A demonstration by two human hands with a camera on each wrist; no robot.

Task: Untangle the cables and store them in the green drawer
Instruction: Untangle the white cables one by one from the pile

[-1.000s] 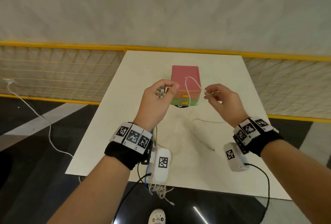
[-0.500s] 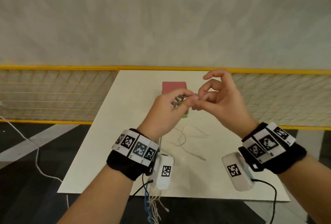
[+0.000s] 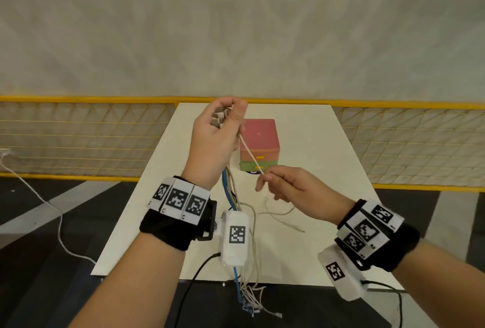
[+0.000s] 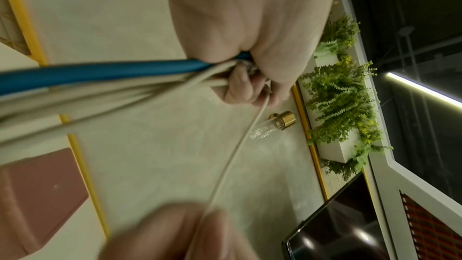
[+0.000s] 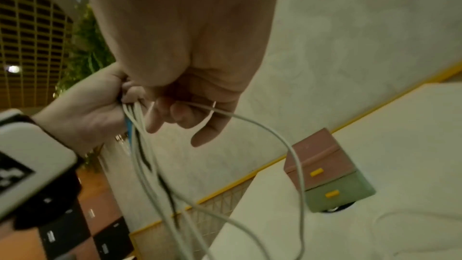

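Note:
My left hand [image 3: 228, 112] is raised above the white table [image 3: 315, 249] and grips a bundle of cable ends. A blue cable [image 4: 100, 72] and several white ones hang from it as a bundle [image 3: 231, 188] past my wrist and over the table's front edge. My right hand [image 3: 266, 176], lower and to the right, pinches one white cable [image 3: 250, 155] that runs taut up to the left hand. Behind them stands a small pink drawer box [image 3: 259, 133]. Its green drawer [image 3: 270, 165], the lowest one, is closed and has a yellow handle.
A slack stretch of white cable [image 3: 286, 220] lies on the table below my right hand. A yellow mesh fence [image 3: 78, 138] borders the table's far side. A white cord [image 3: 52, 209] trails over the dark floor at the left.
My hands were touching in front of the box and have parted. The left rose and the right dropped toward me, drawing one white cable taut between them.

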